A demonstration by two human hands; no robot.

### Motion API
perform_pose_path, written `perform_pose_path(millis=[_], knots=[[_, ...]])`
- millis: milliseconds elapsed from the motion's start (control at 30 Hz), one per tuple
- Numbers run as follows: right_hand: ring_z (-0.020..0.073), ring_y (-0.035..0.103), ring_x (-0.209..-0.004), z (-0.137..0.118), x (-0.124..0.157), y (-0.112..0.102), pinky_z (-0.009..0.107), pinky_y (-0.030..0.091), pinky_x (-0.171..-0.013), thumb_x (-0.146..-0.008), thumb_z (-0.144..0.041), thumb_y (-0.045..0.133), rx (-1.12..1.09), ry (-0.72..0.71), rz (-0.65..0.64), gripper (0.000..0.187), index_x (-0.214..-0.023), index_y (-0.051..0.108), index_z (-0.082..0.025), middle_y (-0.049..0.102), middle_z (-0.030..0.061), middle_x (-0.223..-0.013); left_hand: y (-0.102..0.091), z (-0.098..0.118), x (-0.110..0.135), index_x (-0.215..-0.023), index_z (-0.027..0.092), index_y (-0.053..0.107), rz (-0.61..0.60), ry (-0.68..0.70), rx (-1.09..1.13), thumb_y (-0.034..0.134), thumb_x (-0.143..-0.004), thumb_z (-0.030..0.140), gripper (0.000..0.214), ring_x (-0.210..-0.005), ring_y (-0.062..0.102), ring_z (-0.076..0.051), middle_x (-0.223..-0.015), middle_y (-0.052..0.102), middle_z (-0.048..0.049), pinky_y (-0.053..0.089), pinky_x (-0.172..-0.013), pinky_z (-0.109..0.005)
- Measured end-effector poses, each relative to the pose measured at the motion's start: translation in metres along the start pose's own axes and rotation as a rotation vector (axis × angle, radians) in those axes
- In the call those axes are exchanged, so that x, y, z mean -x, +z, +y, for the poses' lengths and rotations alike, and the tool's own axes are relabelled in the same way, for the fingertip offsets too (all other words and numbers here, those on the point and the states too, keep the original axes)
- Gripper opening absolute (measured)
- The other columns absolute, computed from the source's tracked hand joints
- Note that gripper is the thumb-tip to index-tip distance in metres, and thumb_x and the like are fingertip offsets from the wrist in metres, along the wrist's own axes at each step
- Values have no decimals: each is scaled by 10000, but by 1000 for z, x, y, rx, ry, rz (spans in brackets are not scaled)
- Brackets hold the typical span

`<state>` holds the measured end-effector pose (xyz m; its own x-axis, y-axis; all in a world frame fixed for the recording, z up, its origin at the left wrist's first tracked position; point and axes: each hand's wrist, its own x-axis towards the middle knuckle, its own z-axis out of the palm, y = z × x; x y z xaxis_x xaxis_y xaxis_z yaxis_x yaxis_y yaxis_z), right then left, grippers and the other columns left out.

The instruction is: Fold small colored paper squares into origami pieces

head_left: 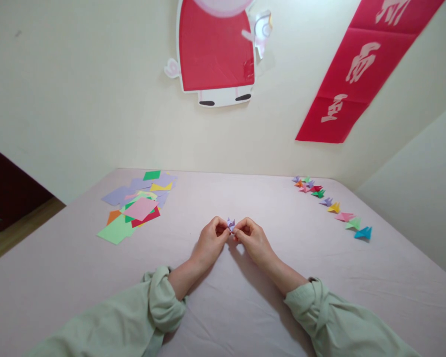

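Note:
A small lavender origami crane (pixel 231 224) is held up at the middle of the view, its pointed tips showing above the fingers. My left hand (pixel 212 239) pinches its left side between thumb and fingertips. From the other side, my right hand (pixel 253 240) pinches it in the same way. The fingertips cover the lower part of the paper, so its exact folds there are hidden. Both hands are just above the pale pink tablecloth (pixel 223 307).
To the left lies a loose pile of coloured paper sheets (pixel 141 209). Several folded paper cranes (pixel 345 217) form a slanting row on the right. Behind the table, the wall carries a red cartoon figure (pixel 217 44) and a red banner (pixel 342 94).

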<state>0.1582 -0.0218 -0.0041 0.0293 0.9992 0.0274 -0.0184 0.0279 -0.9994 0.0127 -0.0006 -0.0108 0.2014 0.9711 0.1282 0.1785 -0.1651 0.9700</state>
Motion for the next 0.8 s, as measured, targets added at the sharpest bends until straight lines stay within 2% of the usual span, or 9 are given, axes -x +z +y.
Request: perform_pose_path(millis=[167,400,633,800], knots=[[128,575,-584,0,0,0,270,473,-592,-741,-331,676,-15,7,-8,201,-734,534,-189,593,-26,-621,0,0,-1,-765,179,542,18,-13,15,576,-777,187,37,-677,570,-116,-724,588,30,439,-641,-221],[124,588,-643,-6,2,3,279,495,-628,-754,-304,642,-84,-34,-66,148,-847,603,-196,640,-1,-809,-3,-1,-5,-783,176,566,51,-50,32,563,-761,183,23,-734,607,-148,-755,621,2,465,-688,-256],[134,574,-656,-4,2,0,268,453,-649,-752,-291,623,-15,-28,-81,110,-772,621,-182,606,-15,-684,-3,0,-5,-767,179,570,66,-52,3,581,-736,179,33,-711,584,-139,-739,612,11,448,-674,-247],[127,553,-611,-5,0,-6,262,436,-596,-803,-314,561,27,-46,-22,129,-828,587,-190,622,-3,-749,-2,1,-4,-769,176,559,49,-90,53,562,-731,177,39,-673,572,-125,-716,608,18,430,-630,-227]])
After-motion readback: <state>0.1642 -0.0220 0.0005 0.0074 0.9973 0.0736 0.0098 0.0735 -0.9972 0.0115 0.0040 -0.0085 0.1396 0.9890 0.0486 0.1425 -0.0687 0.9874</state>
